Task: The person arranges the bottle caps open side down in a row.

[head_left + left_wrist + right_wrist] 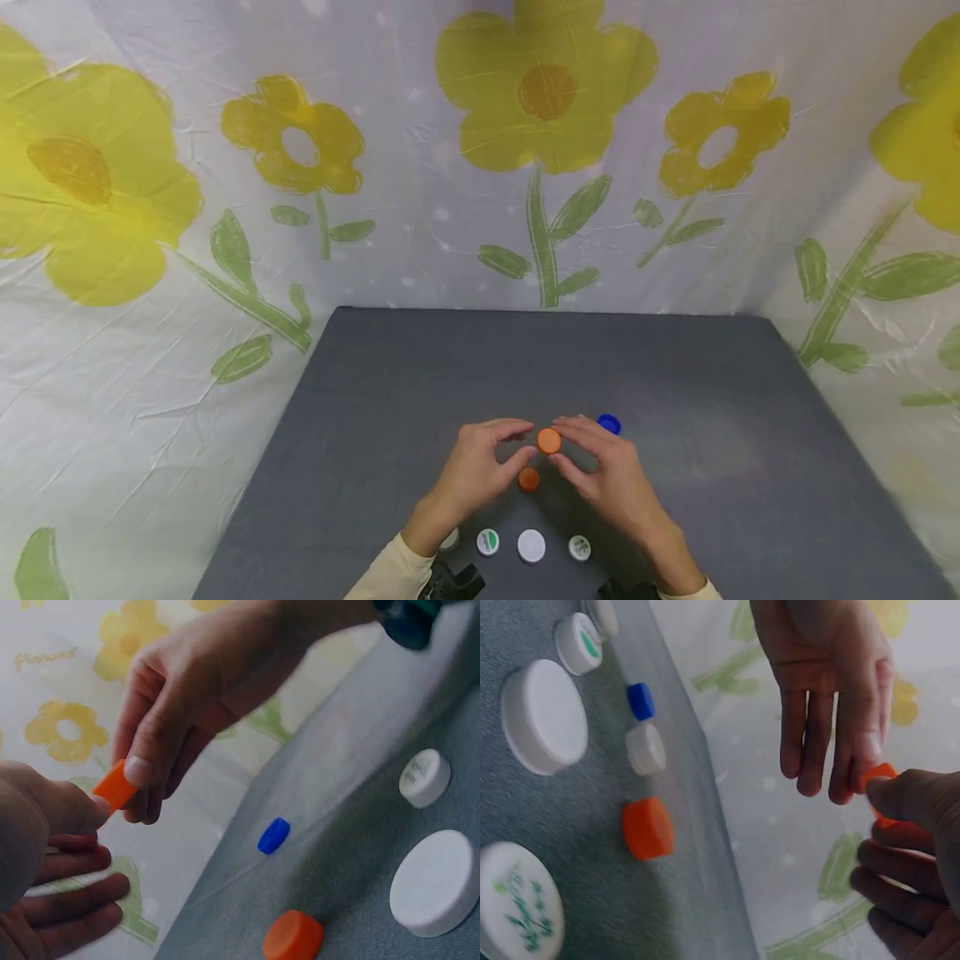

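Note:
An orange bottle cap [549, 441] is raised above the table between both hands. My right hand [611, 471] pinches it between thumb and fingers, the thumb lying across it in the right wrist view. My left hand [476, 467] pinches its opposite edge with thumb and index fingertips [844, 791]; the other left fingers extend loosely. Below the hands, a second orange cap [528, 480] sits on the dark grey table. A blue cap [609, 424] lies just beyond the right hand, partly covered by it in the head view.
Nearest the person stands a row of white caps: a plain large one [531, 546], one with a green mark [487, 542], one with green print [580, 547], and another partly hidden by the left wrist. The right wrist view also shows a small white cap [646, 748] beside a blue cap [640, 701].

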A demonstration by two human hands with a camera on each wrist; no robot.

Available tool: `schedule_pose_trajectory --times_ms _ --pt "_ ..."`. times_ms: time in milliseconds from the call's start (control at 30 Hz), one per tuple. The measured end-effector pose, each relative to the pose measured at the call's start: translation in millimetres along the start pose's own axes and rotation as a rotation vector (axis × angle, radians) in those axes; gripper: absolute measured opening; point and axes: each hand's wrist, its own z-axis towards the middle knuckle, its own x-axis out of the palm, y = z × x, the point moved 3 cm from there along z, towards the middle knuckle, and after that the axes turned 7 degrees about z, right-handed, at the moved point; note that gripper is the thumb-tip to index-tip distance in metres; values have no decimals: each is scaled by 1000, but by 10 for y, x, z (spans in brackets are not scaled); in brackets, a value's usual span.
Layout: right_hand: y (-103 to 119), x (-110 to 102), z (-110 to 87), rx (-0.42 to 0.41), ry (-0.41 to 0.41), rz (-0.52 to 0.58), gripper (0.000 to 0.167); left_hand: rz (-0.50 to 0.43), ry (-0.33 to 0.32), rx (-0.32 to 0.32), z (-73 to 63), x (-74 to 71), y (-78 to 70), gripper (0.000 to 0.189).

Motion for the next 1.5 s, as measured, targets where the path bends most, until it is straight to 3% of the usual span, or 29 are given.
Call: schedule_pose_trajectory --times_ms 100,200,400,600,800,933,1233,1500 --pt "-23 -55 7 32 20 -37 38 97 -27 133 70 34 -57 28" --pt "-28 -91 17 45 43 -63 37 151 -13 198 128 85 -85 27" --pt "-93 -124 -41 61 88 -99 33 319 81 220 206 255 -99 23" --pt "-222 -61 -192 136 216 -172 27 546 215 237 208 467 -107 13" --pt "-315 29 -295 192 286 -215 24 704 245 280 208 652 -71 7" --pt "-342 68 -334 195 322 -234 24 777 256 290 192 746 -41 15" --pt "-354 113 -355 81 395 -333 18 877 268 279 123 862 -31 15" --pt "-376 89 -405 198 400 -303 27 823 287 258 128 825 -13 14"
